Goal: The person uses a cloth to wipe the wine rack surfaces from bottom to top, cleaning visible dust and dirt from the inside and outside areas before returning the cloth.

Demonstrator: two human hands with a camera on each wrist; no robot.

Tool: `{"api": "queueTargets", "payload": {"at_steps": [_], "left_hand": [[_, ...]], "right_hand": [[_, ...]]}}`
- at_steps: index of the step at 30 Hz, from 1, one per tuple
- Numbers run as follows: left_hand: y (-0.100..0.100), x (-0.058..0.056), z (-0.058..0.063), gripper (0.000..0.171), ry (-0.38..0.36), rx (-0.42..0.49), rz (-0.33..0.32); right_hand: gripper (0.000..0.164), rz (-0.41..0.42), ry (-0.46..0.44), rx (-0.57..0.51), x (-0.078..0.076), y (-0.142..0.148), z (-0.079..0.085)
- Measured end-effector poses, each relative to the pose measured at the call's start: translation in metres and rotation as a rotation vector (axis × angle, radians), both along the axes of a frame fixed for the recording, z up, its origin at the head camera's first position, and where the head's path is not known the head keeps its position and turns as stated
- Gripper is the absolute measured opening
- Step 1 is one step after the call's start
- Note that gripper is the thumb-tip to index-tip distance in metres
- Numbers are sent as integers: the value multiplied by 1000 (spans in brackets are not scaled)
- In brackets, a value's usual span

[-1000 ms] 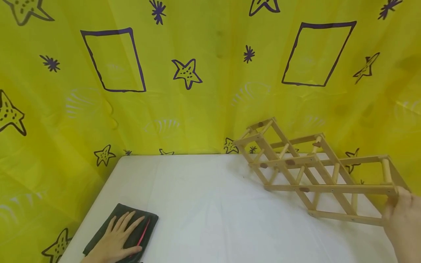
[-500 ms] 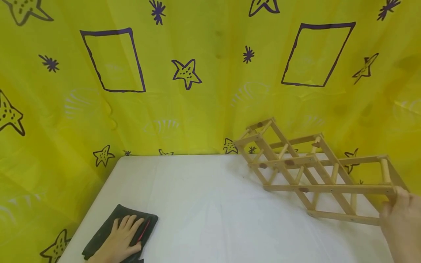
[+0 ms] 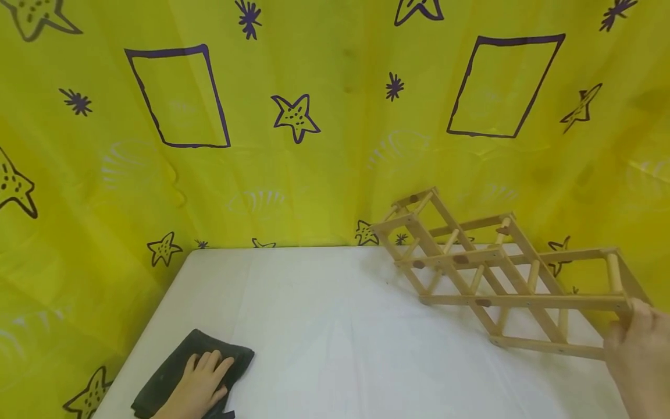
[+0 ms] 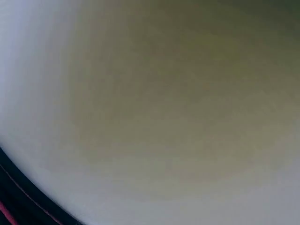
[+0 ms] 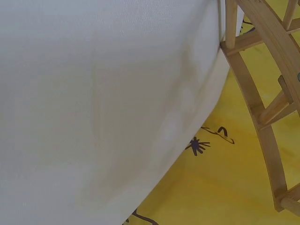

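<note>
In the head view, a folded dark cloth item point(image 3: 170, 372) lies near the front left of the white table. My left hand point(image 3: 196, 387) is on top of it, fingers bent and drawn in with the thumb at its right side, gripping the fabric. The left wrist view is mostly blurred, with a dark edge and red trim point(image 4: 8, 213) at the lower left corner. My right hand point(image 3: 641, 349) holds the near right end of a wooden wine rack point(image 3: 487, 301), a lattice of slats and dowels. That rack slants across the table's right side.
A white cloth covers the table point(image 3: 314, 326); its right edge drops off under the rack in the right wrist view. Behind and to both sides hangs a yellow curtain point(image 3: 335, 174) with purple stars and frames printed on it.
My left hand's spread fingers have drawn in and curled on the dark cloth, whose surface has shifted so its red line no longer shows. The rack and right hand stay nearly still.
</note>
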State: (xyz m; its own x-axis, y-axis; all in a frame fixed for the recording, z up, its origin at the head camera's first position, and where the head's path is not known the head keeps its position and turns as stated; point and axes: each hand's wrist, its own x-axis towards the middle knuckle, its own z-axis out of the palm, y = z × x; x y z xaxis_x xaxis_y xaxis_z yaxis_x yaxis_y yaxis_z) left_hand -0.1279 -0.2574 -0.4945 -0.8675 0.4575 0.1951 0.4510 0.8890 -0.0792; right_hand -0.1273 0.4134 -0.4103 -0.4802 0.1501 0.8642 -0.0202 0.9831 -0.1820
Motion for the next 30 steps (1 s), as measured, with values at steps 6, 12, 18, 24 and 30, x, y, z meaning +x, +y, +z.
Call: {"api": "queueTargets", "payload": {"at_steps": [6, 12, 18, 24, 30], "left_hand": [[3, -1, 0, 45, 62, -55, -42], [4, -6, 1, 30, 154, -44, -93], [11, -17, 3, 60, 358, 49, -174], [21, -28, 11, 54, 443, 95, -223], [31, -34, 16, 52, 467, 126, -257]], "right_hand": [[36, 77, 70, 39, -7, 7, 2], [25, 197, 85, 42, -10, 15, 8], [30, 211, 46, 67, -13, 14, 12], [36, 180, 47, 19, -15, 7, 8], [33, 219, -28, 90, -17, 11, 25]]}}
